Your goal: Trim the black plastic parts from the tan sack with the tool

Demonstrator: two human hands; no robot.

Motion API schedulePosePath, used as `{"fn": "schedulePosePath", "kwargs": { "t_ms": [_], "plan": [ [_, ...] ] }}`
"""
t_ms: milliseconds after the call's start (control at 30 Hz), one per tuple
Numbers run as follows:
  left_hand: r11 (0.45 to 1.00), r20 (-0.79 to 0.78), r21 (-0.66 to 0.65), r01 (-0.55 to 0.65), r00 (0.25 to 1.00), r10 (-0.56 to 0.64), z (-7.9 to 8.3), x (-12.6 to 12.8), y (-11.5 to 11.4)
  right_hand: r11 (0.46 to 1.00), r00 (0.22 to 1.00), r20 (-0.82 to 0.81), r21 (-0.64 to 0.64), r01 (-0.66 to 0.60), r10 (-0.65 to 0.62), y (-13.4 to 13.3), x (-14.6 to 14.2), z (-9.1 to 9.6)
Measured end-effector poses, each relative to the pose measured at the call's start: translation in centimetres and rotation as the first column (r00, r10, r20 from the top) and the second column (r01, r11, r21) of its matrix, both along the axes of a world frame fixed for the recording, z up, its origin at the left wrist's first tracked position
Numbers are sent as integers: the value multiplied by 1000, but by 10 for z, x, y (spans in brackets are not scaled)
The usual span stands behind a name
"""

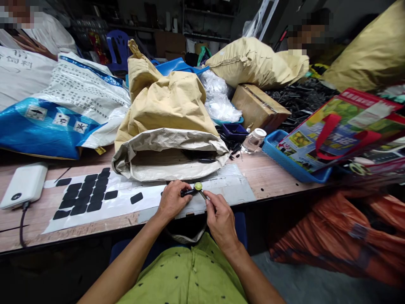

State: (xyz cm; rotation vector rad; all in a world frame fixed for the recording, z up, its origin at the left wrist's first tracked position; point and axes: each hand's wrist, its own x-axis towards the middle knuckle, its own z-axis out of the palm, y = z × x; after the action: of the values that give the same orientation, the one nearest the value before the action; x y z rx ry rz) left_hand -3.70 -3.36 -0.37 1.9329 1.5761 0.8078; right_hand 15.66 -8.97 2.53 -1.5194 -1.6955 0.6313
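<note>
My left hand point(175, 198) is closed around a small black handle-like piece point(189, 192) just above the table's front edge. A round yellow-green disc point(198, 185) shows at the end of that piece. My right hand point(220, 217) pinches a thin metal rod point(203, 194) whose tip reaches the disc; whether the two are joined I cannot tell. Behind both hands lies a tan woven sack point(171, 105), its mouth facing me, with dark pieces inside. To the left, a white sheet point(122, 207) carries rows of black rounded-square stickers point(82, 196).
A white power bank point(25, 185) with a cable lies at left, near a blue-white sack point(63, 105). Rightward stand a clear cup point(254, 140), a blue basket point(292, 162) and a cardboard box point(259, 105). An orange sack point(335, 236) is below. Two people are across the table.
</note>
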Motion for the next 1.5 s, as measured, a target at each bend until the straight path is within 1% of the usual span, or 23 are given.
{"fn": "schedulePosePath", "kwargs": {
  "t_ms": [100,233,333,467,600,733,867,967,1133,1300,1500],
  "plan": [
    [1000,-30,12,-8,1000,8,0,-1,-2,1000,1000,8,1,19,-19,-3,1,-3],
    [1000,-79,27,-16,997,18,-1,-1,-4,999,997,-78,-29,26,-28,-4,7,-7],
    [999,-69,26,-32,997,33,-1,0,-5,997,988,-143,-57,60,-67,-4,13,-9],
    [998,-48,36,-58,997,59,-3,1,-5,992,981,-156,-68,109,-119,-2,18,-8],
    [997,-31,32,-71,997,72,-5,2,-3,994,983,-150,-46,96,-102,-2,17,-4],
    [996,-25,28,-82,996,82,-4,3,-3,998,989,-130,-9,64,-64,-3,9,-2],
    [996,-30,7,-94,995,95,-1,5,-4,999,996,-85,14,32,-31,-6,4,-6],
    [996,-21,-10,-83,996,83,0,3,-4,1000,997,-70,9,30,-30,-9,4,-10],
    [998,-11,-32,-45,999,45,-1,-1,-5,999,992,-122,-20,29,-31,-10,10,-14],
    [1000,-48,-19,-24,999,23,-1,-1,-4,997,985,-154,-21,71,-73,-5,15,-7],
    [1000,-118,4,17,993,-17,6,1,-4,999,993,-113,27,30,-27,2,8,10]
  ]
}}
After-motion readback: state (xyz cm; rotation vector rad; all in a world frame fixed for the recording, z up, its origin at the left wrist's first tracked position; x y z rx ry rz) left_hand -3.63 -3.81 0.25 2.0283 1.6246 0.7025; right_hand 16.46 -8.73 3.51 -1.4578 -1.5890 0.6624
